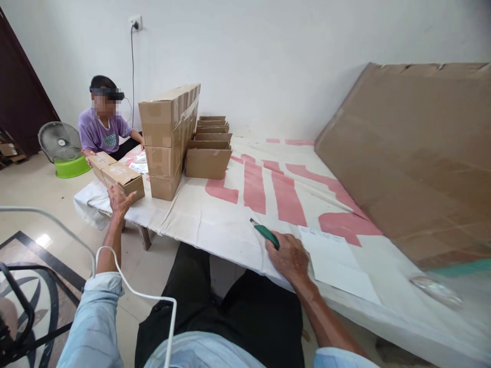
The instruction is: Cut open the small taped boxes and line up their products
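My right hand (pixel 290 258) is closed around a green utility knife (pixel 267 235), its tip pointing forward and left over the cloth-covered table. My left hand (pixel 120 199) reaches out to the far left and touches the near side of a closed cardboard box (pixel 121 174). Its thumb is spread away from the fingers, which are partly hidden against the box. A second cardboard box (pixel 102 159) lies right behind that one, beside a co-worker's hand (pixel 89 155). A white paper sheet (pixel 337 260) lies to the right of my right hand.
Stacked taped boxes (pixel 163 148) form a wall beside my left hand. Behind it stand several open-topped cartons (pixel 209 162). A large cardboard box (pixel 414 163) fills the right side. The co-worker (pixel 105 130) sits at the far left near a fan (pixel 60 142). A white cable (pixel 146 295) crosses my left arm.
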`<control>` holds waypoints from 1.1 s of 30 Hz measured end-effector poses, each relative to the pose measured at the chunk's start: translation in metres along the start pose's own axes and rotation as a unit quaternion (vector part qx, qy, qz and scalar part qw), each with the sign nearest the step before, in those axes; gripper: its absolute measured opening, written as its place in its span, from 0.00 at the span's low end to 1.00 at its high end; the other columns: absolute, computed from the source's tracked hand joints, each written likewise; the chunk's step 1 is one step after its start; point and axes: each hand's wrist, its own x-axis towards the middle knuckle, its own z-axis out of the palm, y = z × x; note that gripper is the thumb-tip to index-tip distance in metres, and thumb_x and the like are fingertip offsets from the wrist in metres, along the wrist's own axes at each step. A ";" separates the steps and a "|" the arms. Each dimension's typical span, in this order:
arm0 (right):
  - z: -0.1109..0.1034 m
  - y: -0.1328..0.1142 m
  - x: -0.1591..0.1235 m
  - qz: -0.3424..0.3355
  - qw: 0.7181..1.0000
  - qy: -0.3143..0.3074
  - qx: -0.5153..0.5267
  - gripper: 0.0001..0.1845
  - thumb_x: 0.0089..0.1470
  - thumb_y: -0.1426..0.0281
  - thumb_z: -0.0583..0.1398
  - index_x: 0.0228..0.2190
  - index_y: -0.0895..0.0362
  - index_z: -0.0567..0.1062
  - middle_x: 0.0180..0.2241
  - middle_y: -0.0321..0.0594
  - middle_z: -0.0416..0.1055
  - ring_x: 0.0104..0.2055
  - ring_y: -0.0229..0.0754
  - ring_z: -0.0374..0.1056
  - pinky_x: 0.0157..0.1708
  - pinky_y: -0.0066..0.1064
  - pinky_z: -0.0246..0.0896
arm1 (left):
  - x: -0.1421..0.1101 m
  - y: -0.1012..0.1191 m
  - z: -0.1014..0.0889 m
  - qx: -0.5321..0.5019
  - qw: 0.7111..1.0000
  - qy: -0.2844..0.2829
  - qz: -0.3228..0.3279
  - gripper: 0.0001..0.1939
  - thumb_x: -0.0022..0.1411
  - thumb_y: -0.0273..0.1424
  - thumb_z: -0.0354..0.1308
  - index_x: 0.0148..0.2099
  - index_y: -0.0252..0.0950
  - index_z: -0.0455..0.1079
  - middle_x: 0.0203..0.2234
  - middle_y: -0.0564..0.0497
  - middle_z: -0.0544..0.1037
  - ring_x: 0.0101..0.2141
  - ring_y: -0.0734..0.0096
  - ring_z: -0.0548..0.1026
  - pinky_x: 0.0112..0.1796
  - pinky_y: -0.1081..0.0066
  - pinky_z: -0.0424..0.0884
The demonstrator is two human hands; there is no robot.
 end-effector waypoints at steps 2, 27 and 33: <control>-0.001 0.000 0.000 -0.001 1.000 0.001 0.003 0.15 0.62 0.65 0.57 0.45 0.56 0.80 0.38 0.48 0.74 0.42 0.53 0.66 0.43 0.41 0.61 | 0.014 0.006 -0.001 0.014 1.000 -0.011 0.001 0.44 0.57 0.41 0.75 0.71 0.37 0.62 0.71 0.32 0.60 0.70 0.39 0.64 0.67 0.51 0.66; 0.002 0.000 0.002 -0.002 1.000 0.000 -0.010 0.16 0.63 0.66 0.57 0.46 0.57 0.80 0.39 0.48 0.76 0.43 0.54 0.67 0.45 0.41 0.62 | 0.000 0.055 -0.010 0.122 0.990 -0.027 0.069 0.22 0.70 0.47 0.60 0.55 0.36 0.76 0.64 0.31 0.71 0.61 0.34 0.71 0.60 0.47 0.69; 0.002 0.000 0.002 -0.007 1.000 0.005 -0.006 0.16 0.63 0.66 0.58 0.47 0.58 0.80 0.40 0.49 0.76 0.43 0.53 0.67 0.44 0.41 0.62 | 0.013 0.070 -0.018 0.176 0.982 -0.031 0.056 0.27 0.66 0.52 0.62 0.54 0.34 0.76 0.57 0.28 0.75 0.58 0.31 0.72 0.55 0.45 0.72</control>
